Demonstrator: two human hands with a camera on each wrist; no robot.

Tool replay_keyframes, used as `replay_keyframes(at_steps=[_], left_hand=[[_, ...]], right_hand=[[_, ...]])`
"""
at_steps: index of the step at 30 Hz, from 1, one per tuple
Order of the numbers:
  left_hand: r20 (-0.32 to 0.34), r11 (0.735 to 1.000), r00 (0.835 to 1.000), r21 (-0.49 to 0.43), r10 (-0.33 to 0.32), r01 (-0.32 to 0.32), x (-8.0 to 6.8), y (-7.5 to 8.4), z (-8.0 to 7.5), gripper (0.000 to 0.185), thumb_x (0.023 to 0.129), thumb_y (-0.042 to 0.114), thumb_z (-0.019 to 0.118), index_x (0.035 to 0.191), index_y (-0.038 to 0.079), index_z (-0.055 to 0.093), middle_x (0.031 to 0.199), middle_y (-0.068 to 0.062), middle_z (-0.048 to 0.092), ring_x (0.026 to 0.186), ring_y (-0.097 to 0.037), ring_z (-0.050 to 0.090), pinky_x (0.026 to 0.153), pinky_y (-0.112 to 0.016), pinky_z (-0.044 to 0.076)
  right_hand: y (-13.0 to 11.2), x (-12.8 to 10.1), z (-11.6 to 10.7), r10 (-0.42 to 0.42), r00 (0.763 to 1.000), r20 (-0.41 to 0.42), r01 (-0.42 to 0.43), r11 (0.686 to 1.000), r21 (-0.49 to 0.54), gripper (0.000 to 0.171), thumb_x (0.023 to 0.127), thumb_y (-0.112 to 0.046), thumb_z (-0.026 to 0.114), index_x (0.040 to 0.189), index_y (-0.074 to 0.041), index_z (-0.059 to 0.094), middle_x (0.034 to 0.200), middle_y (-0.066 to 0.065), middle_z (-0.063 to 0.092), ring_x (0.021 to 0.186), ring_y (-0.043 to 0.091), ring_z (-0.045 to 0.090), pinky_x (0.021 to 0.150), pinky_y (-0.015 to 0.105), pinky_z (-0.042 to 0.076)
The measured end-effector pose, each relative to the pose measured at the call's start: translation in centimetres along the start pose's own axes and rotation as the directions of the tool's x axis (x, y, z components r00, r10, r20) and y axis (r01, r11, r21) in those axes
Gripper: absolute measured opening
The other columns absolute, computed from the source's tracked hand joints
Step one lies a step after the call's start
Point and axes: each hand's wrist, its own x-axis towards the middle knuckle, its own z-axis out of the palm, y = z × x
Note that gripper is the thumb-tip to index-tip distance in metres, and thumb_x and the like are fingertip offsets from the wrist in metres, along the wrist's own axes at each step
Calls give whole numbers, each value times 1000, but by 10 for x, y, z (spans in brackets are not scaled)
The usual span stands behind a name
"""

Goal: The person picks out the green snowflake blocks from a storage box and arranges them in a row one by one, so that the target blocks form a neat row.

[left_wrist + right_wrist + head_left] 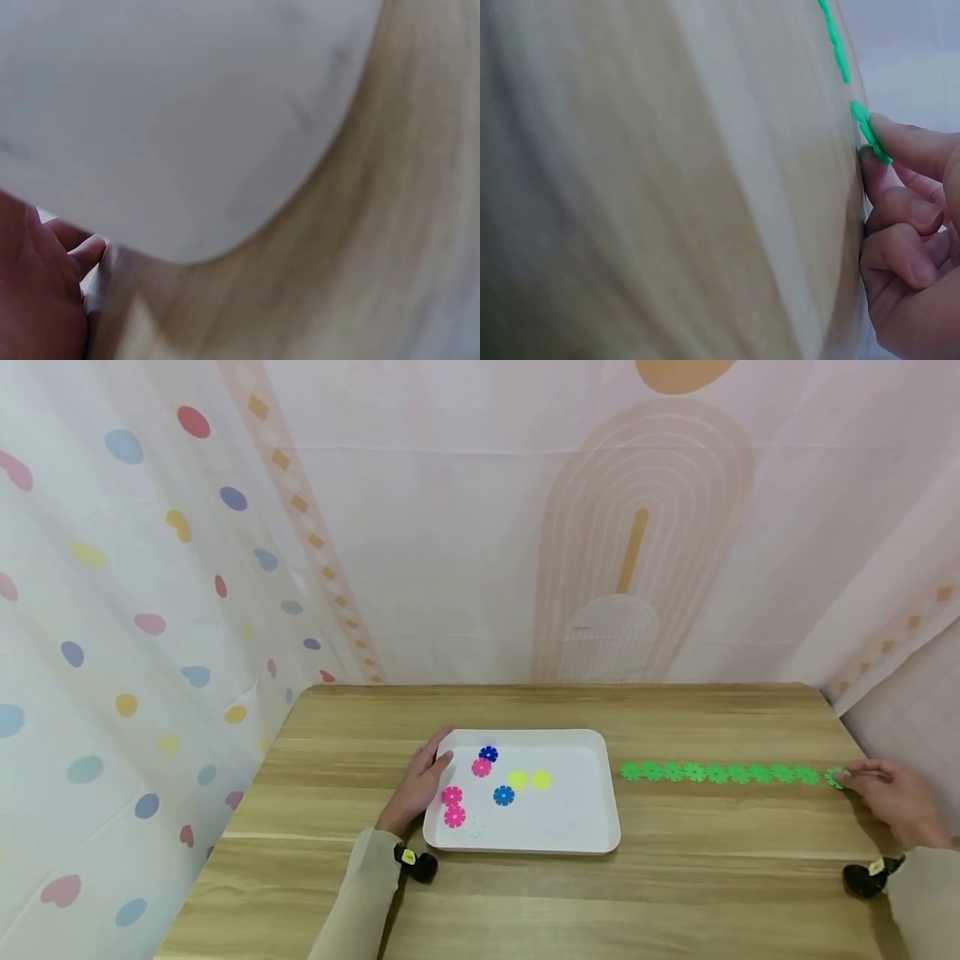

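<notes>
My left hand (418, 785) holds the left side of a white tray (577, 806), thumb at the rim and fingers along the outer edge. In the left wrist view the tray's rounded corner (202, 217) hides part of that hand. Far to the right, my right hand (896, 797) pinches a green notched flower disc (832, 777) between thumb and fingers; the right wrist view shows this green disc (870, 133) from its edge. A straight row of green flower discs (717, 773) runs between tray and right hand, with a small gap before the pinched disc.
Inside the tray lie pink discs (453, 816), blue discs (504, 795), yellow discs (518, 779) and a pale white disc (474, 825). The wooden table (570, 910) ends at a patterned curtain (450, 568) behind and to the left.
</notes>
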Motion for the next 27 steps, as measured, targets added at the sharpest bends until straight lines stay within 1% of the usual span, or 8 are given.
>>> replay_keyframes(at_steps=[2,4,7,9,11,16,22,27], left_hand=[[-1,1000,1000,-1,-4,4,0,-1,0,48,107,32,38,155,33,31,165,1,22,153,-30,3,121,-60,1],[0,1000,1000,-4,-8,8,0,-1,0,48,108,33,38,155,33,31,165,1,22,153,-30,4,121,-60,3],[-4,1000,1000,-5,-8,7,0,-1,0,48,108,32,38,155,33,31,164,1,22,153,-30,5,121,-60,4],[-6,1000,1000,-3,-6,6,0,-1,1,48,108,32,38,155,33,31,164,1,22,153,-31,5,120,-61,5],[-7,1000,1000,3,-4,4,-1,0,1,48,108,32,37,155,33,31,164,1,22,153,-31,5,120,-61,5],[-5,1000,1000,9,0,0,-1,2,0,48,108,32,37,155,32,31,165,1,22,153,-31,5,120,-62,4],[0,1000,1000,-4,12,-12,-1,2,0,48,108,30,37,156,31,31,164,2,22,153,-29,7,121,-59,0],[1,999,1000,12,31,-31,-1,0,0,48,108,28,36,156,28,30,164,1,23,153,-26,11,122,-55,-6]], right_hand=[[0,2,1,-15,1000,-12,15,1000,-21,10,97,-27,60,92,-18,62,70,-25,49,63,-1,44,53,24,41],[0,4,2,-25,999,-25,24,998,-62,25,96,-26,60,103,-2,62,75,-21,53,65,-6,42,55,20,41],[0,6,4,-23,999,-29,20,992,-123,47,97,-26,58,122,14,50,89,9,66,69,-8,42,58,18,40],[-1,7,4,-16,1000,-23,12,988,-152,52,98,-26,56,128,15,46,106,33,60,73,-2,44,62,21,39],[-3,7,5,-15,1000,-18,12,985,-169,53,99,-26,56,130,15,44,117,40,53,75,2,45,65,24,37],[-6,6,5,-28,999,-27,22,981,-191,51,97,-24,57,129,14,46,102,31,59,71,1,45,66,26,36],[-9,4,4,-38,999,-15,34,978,-204,51,100,-26,55,130,13,44,100,28,55,81,21,49,67,28,36],[-11,3,3,-57,998,-20,51,974,-221,50,99,-26,56,129,13,45,91,17,57,72,8,45,64,25,35]])
